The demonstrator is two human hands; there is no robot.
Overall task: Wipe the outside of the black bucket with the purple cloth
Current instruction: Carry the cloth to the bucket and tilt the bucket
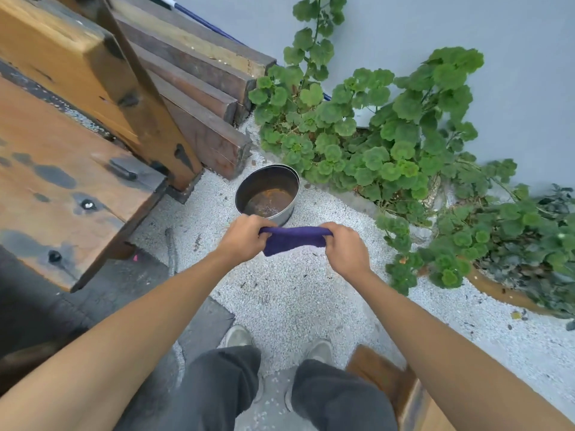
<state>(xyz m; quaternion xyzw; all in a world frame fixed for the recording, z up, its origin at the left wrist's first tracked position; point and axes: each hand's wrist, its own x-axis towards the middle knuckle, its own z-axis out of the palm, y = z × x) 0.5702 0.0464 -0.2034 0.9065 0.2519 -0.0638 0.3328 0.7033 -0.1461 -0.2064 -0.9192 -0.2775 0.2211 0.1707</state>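
Observation:
A small purple cloth [294,241] is stretched between both hands, held in the air above white gravel. My left hand [244,236] pinches its left end and my right hand [347,247] grips its right end. Just beyond the hands a round metal container [267,191] stands on the gravel, with a shiny outer wall and a dark, rusty inside holding some brown liquid. No black bucket shows in view.
A wooden table [62,169] and stacked timber beams [199,79] fill the left side. Green leafy plants [389,144] grow along the grey wall at right. My legs and shoes [239,335] stand on the gravel, with a wooden piece [379,374] by my right leg.

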